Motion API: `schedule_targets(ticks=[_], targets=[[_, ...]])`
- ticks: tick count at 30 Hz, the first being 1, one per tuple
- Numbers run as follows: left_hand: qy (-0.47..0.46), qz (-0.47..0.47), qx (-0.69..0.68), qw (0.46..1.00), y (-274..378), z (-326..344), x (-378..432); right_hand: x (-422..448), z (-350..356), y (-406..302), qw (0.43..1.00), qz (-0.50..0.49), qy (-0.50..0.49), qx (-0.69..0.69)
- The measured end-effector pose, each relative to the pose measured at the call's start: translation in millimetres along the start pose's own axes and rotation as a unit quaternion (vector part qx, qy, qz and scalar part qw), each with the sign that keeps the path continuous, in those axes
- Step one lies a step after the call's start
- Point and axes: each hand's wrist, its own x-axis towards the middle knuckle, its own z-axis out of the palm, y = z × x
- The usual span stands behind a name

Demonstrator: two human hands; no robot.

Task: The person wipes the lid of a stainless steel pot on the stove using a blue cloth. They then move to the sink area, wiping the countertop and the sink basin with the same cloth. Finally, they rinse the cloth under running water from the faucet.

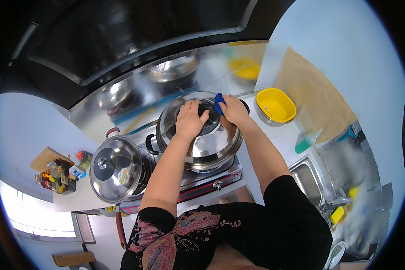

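Note:
A large stainless-steel pot (207,165) with black side handles stands on the right side of the gas stove (189,194). Its domed steel lid (202,146), with a dark glass window in the middle, is on top. My left hand (190,119) rests on the lid over the window's left part, fingers pointing away from me and thumb apart. In my right hand (234,109) is a crumpled blue cloth (219,103), touching the lid on the right side of the window. My palms and the lid's knob are hidden.
A lidded pan (116,168) stands on the left burner, its long handle (120,231) pointing towards me. Bottles (55,179) crowd the left counter. On the right are a yellow basin (279,104) in a metal bowl (273,122), a green squeeze bottle (303,145) and a sink (305,180).

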Motion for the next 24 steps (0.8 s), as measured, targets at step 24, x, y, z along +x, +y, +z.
schedule_targets(ticks=[24], targets=[[0.013,0.001,-0.012,1.000,2,-1,-1,-28,0,-16,0.997,-0.054,0.051,0.010]])
